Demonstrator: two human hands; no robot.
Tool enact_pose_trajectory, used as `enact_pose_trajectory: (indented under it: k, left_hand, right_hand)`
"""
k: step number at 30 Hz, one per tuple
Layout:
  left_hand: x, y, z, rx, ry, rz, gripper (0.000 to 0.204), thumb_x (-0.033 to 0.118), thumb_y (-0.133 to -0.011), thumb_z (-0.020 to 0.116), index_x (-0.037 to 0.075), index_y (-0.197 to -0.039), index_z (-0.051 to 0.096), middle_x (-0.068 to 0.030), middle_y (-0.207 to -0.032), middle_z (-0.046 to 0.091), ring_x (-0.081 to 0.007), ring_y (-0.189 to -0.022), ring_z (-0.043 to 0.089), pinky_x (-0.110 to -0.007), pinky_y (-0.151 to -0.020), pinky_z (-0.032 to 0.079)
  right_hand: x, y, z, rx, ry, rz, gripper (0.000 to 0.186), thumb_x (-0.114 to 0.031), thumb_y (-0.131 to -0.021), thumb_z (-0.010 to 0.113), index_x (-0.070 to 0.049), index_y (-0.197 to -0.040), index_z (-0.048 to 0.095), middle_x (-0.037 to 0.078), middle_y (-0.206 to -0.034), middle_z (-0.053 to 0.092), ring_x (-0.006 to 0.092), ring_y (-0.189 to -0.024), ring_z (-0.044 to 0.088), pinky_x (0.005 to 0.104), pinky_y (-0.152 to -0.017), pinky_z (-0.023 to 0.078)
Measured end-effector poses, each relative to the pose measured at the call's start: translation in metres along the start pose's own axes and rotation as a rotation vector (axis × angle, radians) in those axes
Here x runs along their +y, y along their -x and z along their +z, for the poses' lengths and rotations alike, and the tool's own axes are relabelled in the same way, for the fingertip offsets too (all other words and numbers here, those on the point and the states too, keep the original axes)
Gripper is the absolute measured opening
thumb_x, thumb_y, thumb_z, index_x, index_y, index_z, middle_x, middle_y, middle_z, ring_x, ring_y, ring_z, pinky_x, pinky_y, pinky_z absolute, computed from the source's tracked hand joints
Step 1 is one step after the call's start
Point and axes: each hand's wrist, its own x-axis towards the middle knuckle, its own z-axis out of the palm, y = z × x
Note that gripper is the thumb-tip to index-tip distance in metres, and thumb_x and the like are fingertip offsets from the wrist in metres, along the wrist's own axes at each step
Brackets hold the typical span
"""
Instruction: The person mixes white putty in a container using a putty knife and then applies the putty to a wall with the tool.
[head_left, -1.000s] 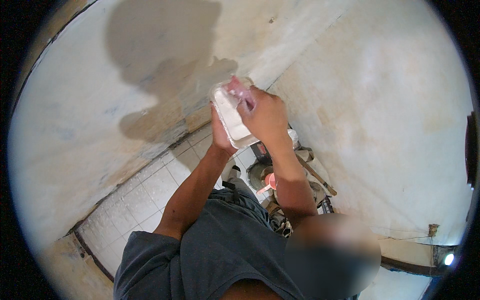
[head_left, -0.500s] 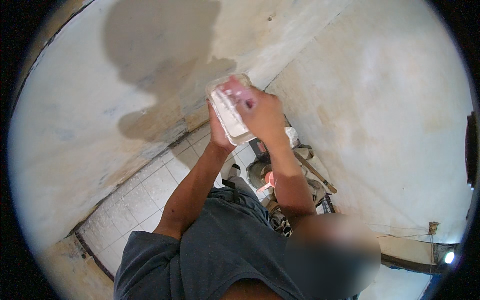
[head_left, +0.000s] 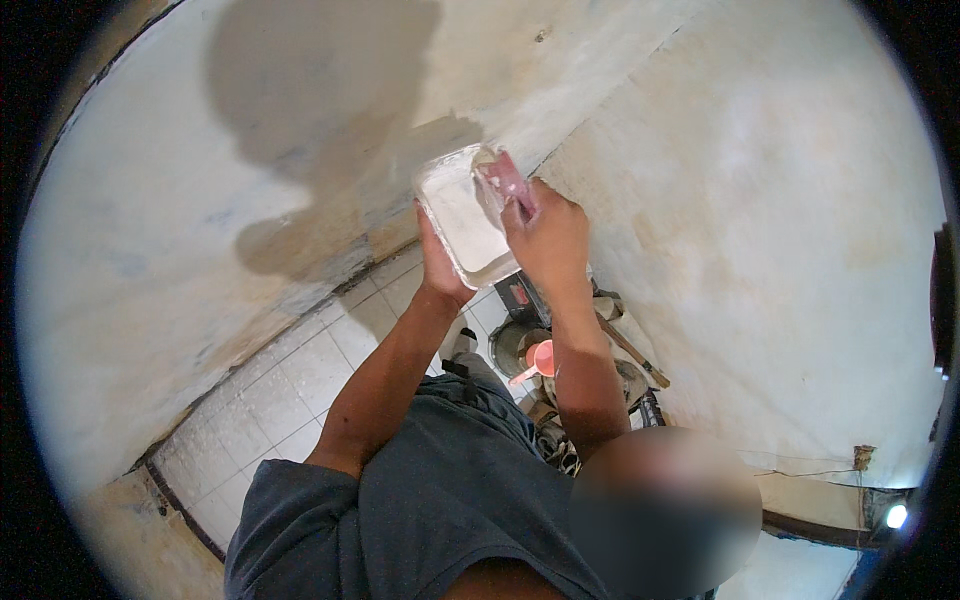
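Since the earlier frames the right hand [head_left: 548, 238] has carried its pink scraper [head_left: 506, 180] from the middle of the tray to the tray's far right rim, and the tray has tipped a little more open toward the camera. At far left the pale plastered wall [head_left: 150, 230] carries a large shadow. Below it runs the white tiled floor [head_left: 290, 385]. The left hand [head_left: 440, 270] cups the clear plastic tray [head_left: 462, 215] from beneath, fingers curled around its underside; the tray, filled with white paste, is raised in front of the wall corner. The right hand is closed around the scraper handle. Below the forearms, on the floor, sit a pink scoop [head_left: 538, 360] and dark buckets [head_left: 515, 345].
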Motion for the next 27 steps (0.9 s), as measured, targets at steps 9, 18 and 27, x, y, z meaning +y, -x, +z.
enact_pose_trajectory:
  k: [9,18,27]
  left_hand:
    - [0.002,-0.001,-0.011,0.078,-0.060,-0.022,0.078,0.070,-0.093,0.017,0.015,-0.144,0.038,-0.0086,-0.140,0.049,-0.0288,-0.126,0.050,-0.045,-0.108,0.039]
    - [0.003,0.000,-0.010,-0.040,0.022,-0.038,0.078,0.071,-0.093,0.020,0.015,-0.144,0.037,-0.0089,-0.140,0.048,-0.0290,-0.126,0.049,-0.044,-0.109,0.037]
    - [0.005,-0.001,-0.016,-0.132,0.068,-0.044,0.075,0.068,-0.094,0.020,0.015,-0.143,0.039,-0.0102,-0.138,0.050,-0.0291,-0.125,0.050,-0.044,-0.108,0.038]
  right_hand:
    - [-0.007,-0.002,0.006,-0.045,0.080,-0.111,0.016,-0.018,-0.078,0.066,-0.003,-0.083,0.061,0.020,-0.075,0.064,0.0397,-0.069,0.064,0.0463,-0.063,0.051]
    - [-0.010,-0.007,0.012,-0.007,0.148,-0.240,0.024,-0.020,-0.078,0.066,-0.006,-0.098,0.065,0.017,-0.076,0.065,0.0346,-0.066,0.066,0.0441,-0.060,0.054]
    - [-0.011,-0.006,0.013,-0.024,0.037,-0.063,0.016,-0.019,-0.077,0.067,-0.005,-0.081,0.063,0.018,-0.074,0.065,0.0381,-0.070,0.064,0.0454,-0.064,0.052]
